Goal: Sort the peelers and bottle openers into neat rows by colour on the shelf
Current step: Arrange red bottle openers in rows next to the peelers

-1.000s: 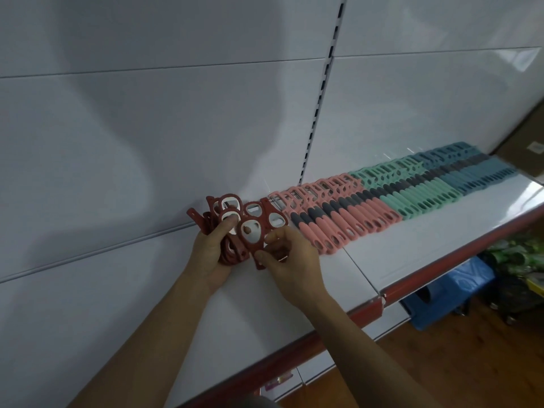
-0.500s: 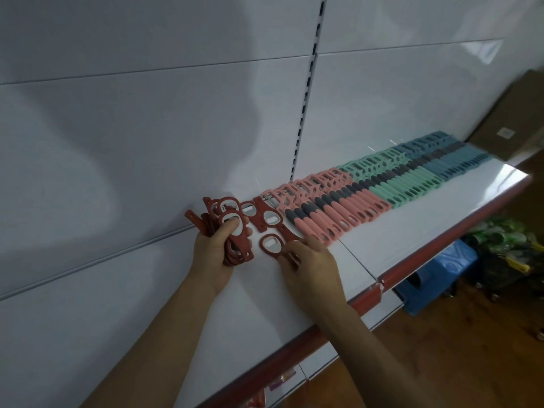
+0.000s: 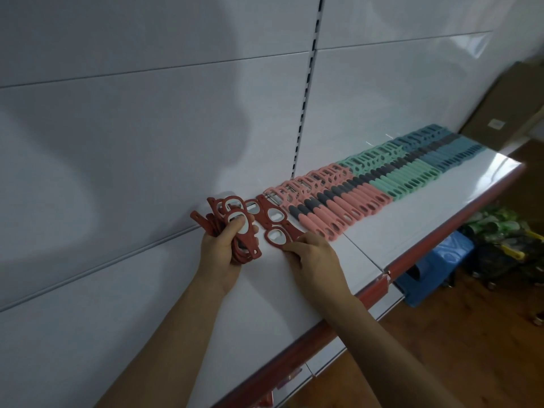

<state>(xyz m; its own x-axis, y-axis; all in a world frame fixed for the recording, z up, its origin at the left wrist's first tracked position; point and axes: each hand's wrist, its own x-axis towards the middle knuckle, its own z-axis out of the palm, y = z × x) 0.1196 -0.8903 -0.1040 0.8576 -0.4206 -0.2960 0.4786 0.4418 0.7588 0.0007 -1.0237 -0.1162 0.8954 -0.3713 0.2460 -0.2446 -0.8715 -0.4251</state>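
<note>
The left hand (image 3: 220, 251) is closed round a bundle of red bottle openers (image 3: 235, 213), thumb pressed over the top one, held just above the shelf (image 3: 412, 219) near its back edge. The right hand (image 3: 315, 257) pinches the handle end of a single red opener (image 3: 275, 235), whose ring end lies flat on the shelf, just in front of the laid red openers (image 3: 272, 214). Those sit just beside the pink peelers (image 3: 332, 207); the green peelers (image 3: 403, 175) and blue peelers (image 3: 450, 148) run on toward the shelf's right end.

The step in hand looks to be setting this opener into the red row. To do it well, the handle should swing to the same slant as the pink handles, with the ring toward the back edge and overlapping its neighbour as the pink ones do. It seems wise to press it flat before letting go, so it does not skate on the smooth shelf. The laid pair sit at differing angles and probably want a nudge. The bundle is best kept clear of the row while the right hand works.
</note>
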